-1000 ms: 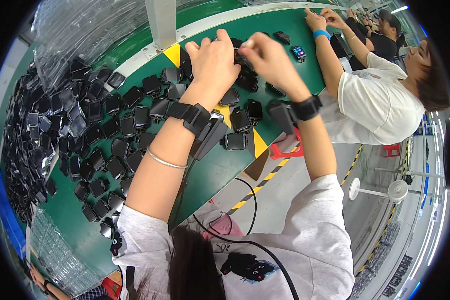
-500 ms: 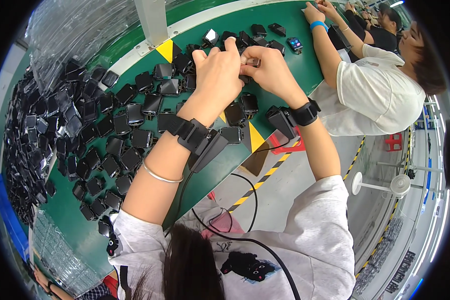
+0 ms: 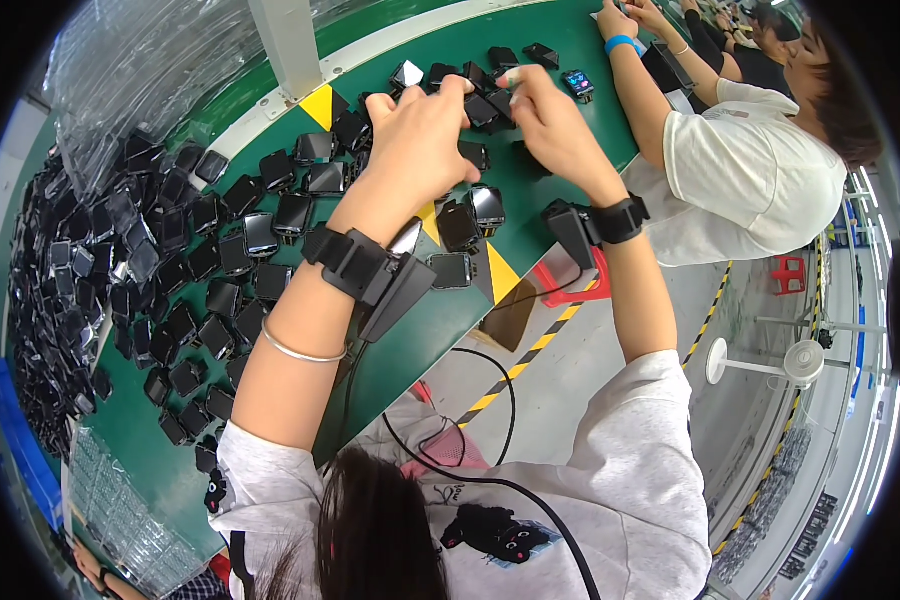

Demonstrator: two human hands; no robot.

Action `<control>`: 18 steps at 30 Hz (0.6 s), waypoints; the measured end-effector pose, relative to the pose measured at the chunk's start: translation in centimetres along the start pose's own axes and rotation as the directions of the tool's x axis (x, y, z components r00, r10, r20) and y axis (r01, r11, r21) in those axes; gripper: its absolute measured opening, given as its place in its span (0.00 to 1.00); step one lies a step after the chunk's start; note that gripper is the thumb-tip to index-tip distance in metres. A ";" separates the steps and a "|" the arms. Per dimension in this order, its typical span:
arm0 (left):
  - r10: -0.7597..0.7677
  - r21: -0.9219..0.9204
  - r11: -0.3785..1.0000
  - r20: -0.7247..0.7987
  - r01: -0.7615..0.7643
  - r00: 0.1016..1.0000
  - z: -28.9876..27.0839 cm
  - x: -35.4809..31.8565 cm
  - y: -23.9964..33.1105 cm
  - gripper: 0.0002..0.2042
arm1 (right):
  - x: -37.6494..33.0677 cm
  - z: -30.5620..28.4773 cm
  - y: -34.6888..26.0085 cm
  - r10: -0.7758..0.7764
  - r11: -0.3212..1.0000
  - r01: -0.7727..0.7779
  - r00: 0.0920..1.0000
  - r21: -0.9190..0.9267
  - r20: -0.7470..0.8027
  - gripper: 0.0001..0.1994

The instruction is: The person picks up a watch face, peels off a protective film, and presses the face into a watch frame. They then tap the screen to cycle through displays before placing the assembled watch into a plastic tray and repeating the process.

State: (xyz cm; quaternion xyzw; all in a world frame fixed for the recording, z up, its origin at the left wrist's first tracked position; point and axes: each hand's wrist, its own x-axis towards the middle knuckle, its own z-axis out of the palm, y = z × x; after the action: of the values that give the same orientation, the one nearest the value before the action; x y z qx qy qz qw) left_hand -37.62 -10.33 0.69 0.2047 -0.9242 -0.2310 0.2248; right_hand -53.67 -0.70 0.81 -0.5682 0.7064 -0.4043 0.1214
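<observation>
Several black, square smartwatch bodies [image 3: 293,213] without straps lie spread over the green table [image 3: 160,455]. Above them, my left hand [image 3: 417,140] has its thumb and fingers apart and holds nothing visible. Its fingertips are close to a bright-faced watch body [image 3: 407,75] and dark ones around it. My right hand [image 3: 558,128] is to the right, with bent fingers pressed together at the side of a black watch body [image 3: 500,103]. What lies within those fingers is hidden. Beyond them, a smartwatch with a lit screen [image 3: 577,84] lies on the table.
A large heap of black watch bodies [image 3: 80,240] fills the left side beside clear plastic sheeting [image 3: 150,70]. A white post [image 3: 288,50] rises at the table's far edge. A co-worker [image 3: 750,180] sits at right. A black cable [image 3: 515,480] crosses in front of me.
My hands, which met over the watch bodies, have come apart. The left has opened and shifted left; the right has moved a little away, its fingertips now farther up the table.
</observation>
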 end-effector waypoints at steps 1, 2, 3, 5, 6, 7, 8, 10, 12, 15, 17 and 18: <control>-0.030 -0.033 0.999 -0.015 0.030 0.999 0.0 0.3 -0.4 0.35 | 0.3 0.1 -0.4 -0.071 0.976 0.063 0.997 -0.208 -0.030 0.07; -0.060 -0.068 0.996 -0.029 0.058 0.998 0.1 0.6 -0.7 0.35 | 0.5 0.5 -0.5 -0.074 0.976 0.066 0.997 -0.209 -0.032 0.07; -0.058 -0.067 0.996 -0.033 0.055 0.998 0.3 1.0 -0.9 0.35 | 0.6 1.0 -0.6 -0.107 0.947 0.104 0.994 -0.303 0.006 0.07; 0.005 -0.031 0.999 -0.071 -0.008 0.997 0.9 1.7 -1.6 0.33 | 0.5 1.8 -0.6 -0.161 0.859 0.186 0.983 -0.477 0.092 0.08; 0.040 -0.015 0.999 -0.091 -0.041 0.995 1.0 2.0 -1.6 0.32 | 0.5 1.7 -0.7 -0.164 0.855 0.187 0.982 -0.483 0.090 0.08; 0.044 -0.017 0.999 -0.097 -0.046 0.994 1.1 2.3 -1.6 0.32 | 0.3 1.6 -0.8 -0.181 0.869 0.206 0.978 -0.450 0.099 0.09; 0.083 -0.005 0.997 -0.080 -0.083 0.993 1.4 2.6 -1.6 0.31 | 0.1 1.5 -1.0 -0.199 0.881 0.226 0.974 -0.416 0.107 0.09; 0.156 0.018 0.988 -0.044 -0.156 0.987 1.8 3.0 -1.6 0.28 | 0.1 1.6 -1.1 -0.220 0.889 0.248 0.969 -0.384 0.116 0.10; 0.148 0.014 0.989 -0.032 -0.148 0.988 1.8 3.4 -1.7 0.28 | 0.0 1.8 -1.4 -0.153 0.896 0.182 0.983 -0.406 0.105 0.11; 0.125 0.011 0.992 -0.001 -0.125 0.992 1.9 3.9 -2.1 0.27 | 0.5 1.3 -2.1 -0.004 0.934 0.057 0.989 -0.354 0.148 0.12; 0.085 -0.033 0.996 0.066 -0.083 0.994 1.4 4.1 -1.8 0.26 | 0.9 0.6 -2.9 0.213 0.959 -0.148 0.941 -0.243 0.265 0.12; 0.066 -0.053 0.997 0.101 -0.061 0.993 1.2 4.2 -1.7 0.26 | 1.0 0.6 -2.7 0.217 0.958 -0.152 0.940 -0.243 0.265 0.12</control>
State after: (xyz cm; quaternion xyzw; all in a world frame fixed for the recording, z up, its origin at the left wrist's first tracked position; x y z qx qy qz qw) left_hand -41.16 -13.30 0.22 0.1577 -0.9345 -0.2569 0.1894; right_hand -51.73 -1.93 2.65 -0.5617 0.7718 -0.2234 0.1974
